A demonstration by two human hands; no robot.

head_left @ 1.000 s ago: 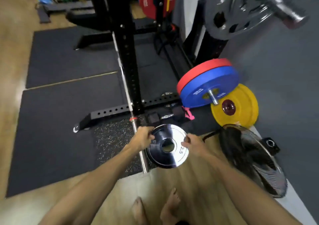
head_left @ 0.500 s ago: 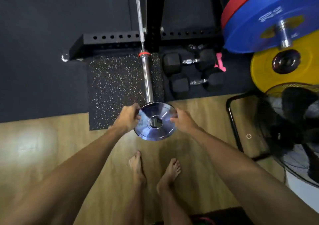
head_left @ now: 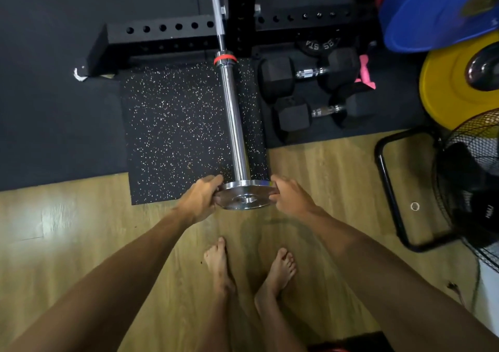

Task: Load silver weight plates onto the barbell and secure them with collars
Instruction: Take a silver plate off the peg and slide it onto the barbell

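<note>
A small silver weight plate sits at the near end of the chrome barbell sleeve, its face turned towards me and its centre hole in line with the sleeve tip. My left hand grips the plate's left rim. Its right rim is held by my right hand. The sleeve runs away from me to a red ring at its inner shoulder, and the thin bar continues past the black rack. No collar is in view.
Two black hex dumbbells lie right of the sleeve on the dark mat. Blue and yellow bumper plates stand at the right, with a black floor fan nearer. The black rack base crosses behind. My bare feet stand on wood floor.
The view has dropped and closed in on the sleeve. Both hands have tipped the plate from facing me to nearly edge-on and brought it onto the sleeve's tip.
</note>
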